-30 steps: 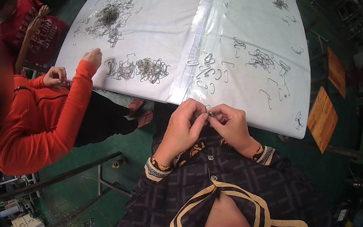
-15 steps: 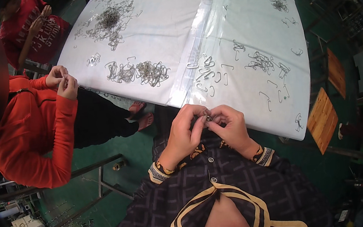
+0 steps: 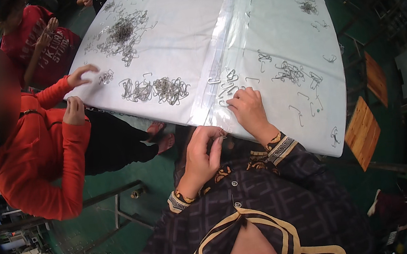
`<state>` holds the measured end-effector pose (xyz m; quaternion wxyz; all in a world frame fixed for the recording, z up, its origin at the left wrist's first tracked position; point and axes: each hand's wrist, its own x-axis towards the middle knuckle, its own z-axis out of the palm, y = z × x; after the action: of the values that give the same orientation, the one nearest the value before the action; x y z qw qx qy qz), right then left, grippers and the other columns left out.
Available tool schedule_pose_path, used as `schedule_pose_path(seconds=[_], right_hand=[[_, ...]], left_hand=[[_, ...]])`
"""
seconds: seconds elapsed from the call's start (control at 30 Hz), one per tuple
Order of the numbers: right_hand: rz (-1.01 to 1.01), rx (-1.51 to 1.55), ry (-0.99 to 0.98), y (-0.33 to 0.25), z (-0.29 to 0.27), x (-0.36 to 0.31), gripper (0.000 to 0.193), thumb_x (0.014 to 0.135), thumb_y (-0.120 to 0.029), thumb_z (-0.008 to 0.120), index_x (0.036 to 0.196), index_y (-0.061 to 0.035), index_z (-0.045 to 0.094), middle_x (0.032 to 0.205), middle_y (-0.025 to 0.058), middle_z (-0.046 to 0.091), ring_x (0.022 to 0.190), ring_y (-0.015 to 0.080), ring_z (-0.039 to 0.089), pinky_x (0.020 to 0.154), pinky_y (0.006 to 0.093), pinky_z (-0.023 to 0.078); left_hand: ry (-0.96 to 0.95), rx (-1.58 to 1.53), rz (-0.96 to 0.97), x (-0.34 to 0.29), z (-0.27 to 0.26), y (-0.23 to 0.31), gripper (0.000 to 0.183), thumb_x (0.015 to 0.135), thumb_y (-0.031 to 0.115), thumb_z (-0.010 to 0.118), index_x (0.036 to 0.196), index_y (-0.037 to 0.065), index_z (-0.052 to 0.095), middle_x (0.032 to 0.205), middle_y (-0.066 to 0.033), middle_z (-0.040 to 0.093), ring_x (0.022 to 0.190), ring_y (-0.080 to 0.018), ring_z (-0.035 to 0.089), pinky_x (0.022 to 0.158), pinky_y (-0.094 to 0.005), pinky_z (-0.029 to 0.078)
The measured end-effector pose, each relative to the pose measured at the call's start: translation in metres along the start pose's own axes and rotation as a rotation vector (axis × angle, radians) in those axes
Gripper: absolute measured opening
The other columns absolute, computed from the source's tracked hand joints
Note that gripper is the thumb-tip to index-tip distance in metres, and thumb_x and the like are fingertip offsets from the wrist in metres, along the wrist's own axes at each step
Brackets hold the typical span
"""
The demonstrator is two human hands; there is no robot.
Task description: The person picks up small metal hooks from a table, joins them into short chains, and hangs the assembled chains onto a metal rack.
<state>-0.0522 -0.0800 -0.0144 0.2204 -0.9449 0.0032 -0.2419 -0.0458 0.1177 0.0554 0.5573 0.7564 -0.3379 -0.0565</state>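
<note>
My left hand (image 3: 202,152) is at the table's near edge, its thumb and forefinger pinched on a small metal piece (image 3: 223,134) that is mostly hidden. Over the tabletop, my right hand (image 3: 250,112) reaches forward with its fingers curled down. Its fingertips close on the end of a bent wire hook (image 3: 223,104) at the near side of a loose group of wire hooks (image 3: 231,76). How firmly they grip it is hard to see.
A white-covered table (image 3: 192,32) carries tangled hook piles (image 3: 171,89) on the left and scattered hooks (image 3: 289,72) on the right. A person in an orange-red jacket (image 3: 40,162) works at my left; another in a red shirt (image 3: 40,40) stands beyond. Wooden boards (image 3: 362,133) are at the right.
My right hand has left my left hand and moved forward onto the table hooks. My left hand stays pinched near the edge. The neighbour's far hand has opened and reached toward a small pile.
</note>
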Motion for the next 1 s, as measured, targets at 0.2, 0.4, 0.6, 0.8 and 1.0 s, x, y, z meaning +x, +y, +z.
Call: schedule_pose_path(seconds=[0.2, 0.4, 0.6, 0.8, 1.0], right_hand=[[-0.15, -0.186, -0.012, 0.005, 0.006, 0.004, 0.011, 0.074, -0.008, 0.071, 0.083, -0.008, 0.065, 0.084, 0.0031, 0.057, 0.085, 0.0224, 0.053, 0.076, 0.0362, 0.039], [0.043, 0.256, -0.028, -0.001, -0.022, 0.007, 0.006, 0.081, -0.009, 0.063, 0.083, -0.0054, 0.06, 0.081, 0.0092, 0.056, 0.08, 0.0281, 0.056, 0.072, 0.0385, 0.044], [0.102, 0.48, -0.206, -0.026, -0.081, -0.001, 0.009, 0.085, -0.007, 0.062, 0.086, -0.0007, 0.057, 0.076, 0.0152, 0.055, 0.068, 0.0306, 0.056, 0.063, 0.037, 0.046], [0.016, 0.493, -0.309, -0.036, -0.097, -0.003, 0.018, 0.085, -0.015, 0.066, 0.08, -0.0022, 0.054, 0.073, 0.0137, 0.057, 0.064, 0.0289, 0.057, 0.058, 0.0372, 0.045], [0.069, 0.556, -0.205, -0.04, -0.091, -0.008, 0.021, 0.084, -0.013, 0.071, 0.078, -0.0011, 0.055, 0.068, 0.0074, 0.055, 0.058, 0.0202, 0.055, 0.054, 0.0318, 0.044]], left_hand=[[0.031, -0.026, 0.001, -0.004, 0.004, -0.011, 0.015, 0.084, -0.006, 0.059, 0.097, 0.0, 0.058, 0.088, -0.0119, 0.06, 0.075, -0.0247, 0.059, 0.068, -0.0323, 0.048], [-0.013, -0.007, -0.059, -0.002, 0.005, -0.009, 0.012, 0.085, -0.004, 0.06, 0.096, 0.0, 0.058, 0.086, -0.0131, 0.059, 0.077, -0.0288, 0.059, 0.068, -0.0346, 0.048], [-0.069, 0.121, 0.059, 0.01, 0.014, -0.01, 0.012, 0.082, -0.002, 0.062, 0.092, 0.002, 0.057, 0.083, -0.0157, 0.058, 0.079, -0.0365, 0.056, 0.072, -0.0417, 0.046], [-0.11, 0.143, 0.063, 0.007, 0.022, -0.007, 0.013, 0.081, -0.004, 0.062, 0.092, 0.0, 0.056, 0.084, -0.0154, 0.057, 0.079, -0.0341, 0.056, 0.071, -0.0399, 0.045], [-0.146, 0.182, 0.111, 0.005, 0.02, -0.011, 0.014, 0.081, -0.004, 0.061, 0.093, 0.0, 0.055, 0.085, -0.0156, 0.057, 0.08, -0.0346, 0.057, 0.071, -0.04, 0.045]])
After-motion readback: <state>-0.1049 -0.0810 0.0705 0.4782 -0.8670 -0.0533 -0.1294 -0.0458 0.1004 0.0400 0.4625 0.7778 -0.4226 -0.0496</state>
